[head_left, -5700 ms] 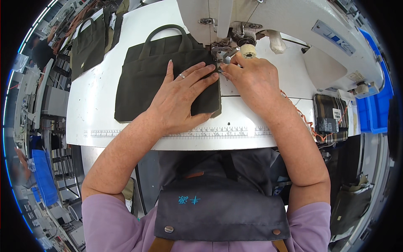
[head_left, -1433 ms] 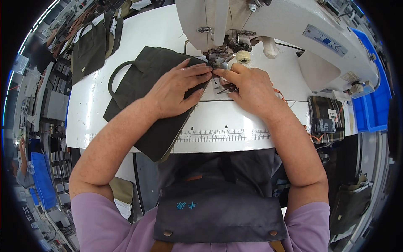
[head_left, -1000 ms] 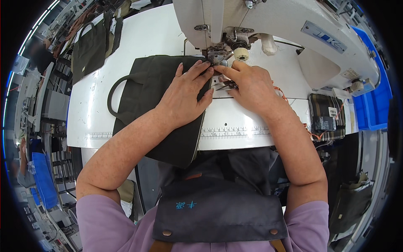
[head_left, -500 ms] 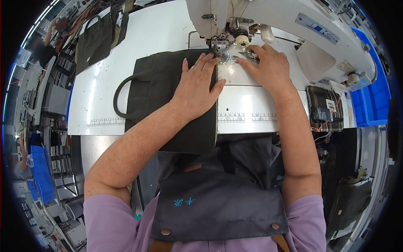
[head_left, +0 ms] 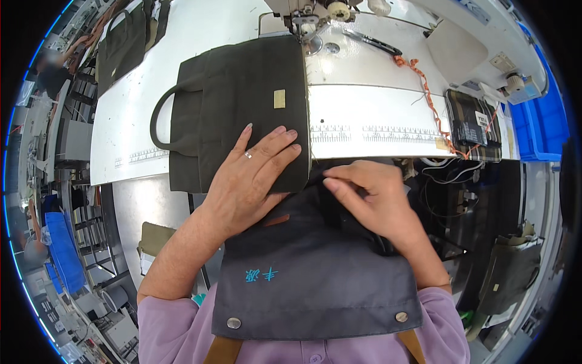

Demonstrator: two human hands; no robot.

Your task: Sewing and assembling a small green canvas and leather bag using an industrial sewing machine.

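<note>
A dark olive fabric bag (head_left: 242, 121) with a looped handle on its left side and a small pale label lies flat on the white table. Its near edge overhangs the table's front. My left hand (head_left: 248, 176) rests on the bag's near part, fingers outstretched and thumb by the near edge. Just right of the bag's near right corner, my right hand (head_left: 373, 197) is closed, thumb and forefinger together in front of the dark apron (head_left: 321, 285). What it pinches, if anything, is too small to make out. The sewing machine's needle area (head_left: 306, 27) stands at the bag's far right corner.
Thread snips (head_left: 373, 41), tied to an orange cord (head_left: 427, 91), lie right of the needle area. A plaid pouch (head_left: 473, 124) sits at the table's right end beside a blue bin (head_left: 539, 127). Another dark bag (head_left: 124, 45) lies at the far left.
The bag has shifted toward me and slightly left in the picture, as has the view of the table. My left hand slid down the bag; my right hand left the snips beside the needle for the table's front edge.
</note>
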